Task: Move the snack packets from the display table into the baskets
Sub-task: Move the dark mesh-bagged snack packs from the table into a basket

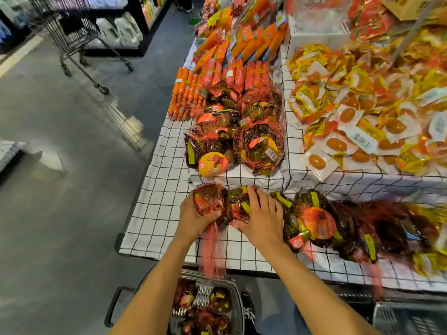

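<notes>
Red plastic netting wraps the net bag (pixel 210 197) of dark snack packets that both hands are on. It lies at the near edge of the table (pixel 157 213), on the checked cloth, directly above the basket (pixel 239 310), which has similar packets in it.

The left grip (pixel 196 215), a bare hand, curls round the bag's left end, with the thumb across the front. The right grip (pixel 262 218) lies over the middle of the bundle, fingers bent over the top and thumb tucked against the near side, so it too holds the bag and is not merely resting on it. Blur on the right makes it hard to say where this bag ends and the neighbouring bag (pixel 319 223) begins; the two may be touching.

As a load it looks soft and lumpy: loose packets that will shift inside a stretchy mesh, light enough for one hand but apt to sag and swing. The glossy wrappers would slide under flat fingers, while the netting gives purchase, so cupping the body from both sides, as now, seems sound. A gathered net tail (pixel 212 250) hangs over the table edge towards the basket; it offers a handle, though lifting by it alone would let the bag swing and might snag the basket's metal handles.

More netted bags (pixel 258 151) are piled farther back on the table, and a second basket (pixel 399 317) stands to the right.
</notes>
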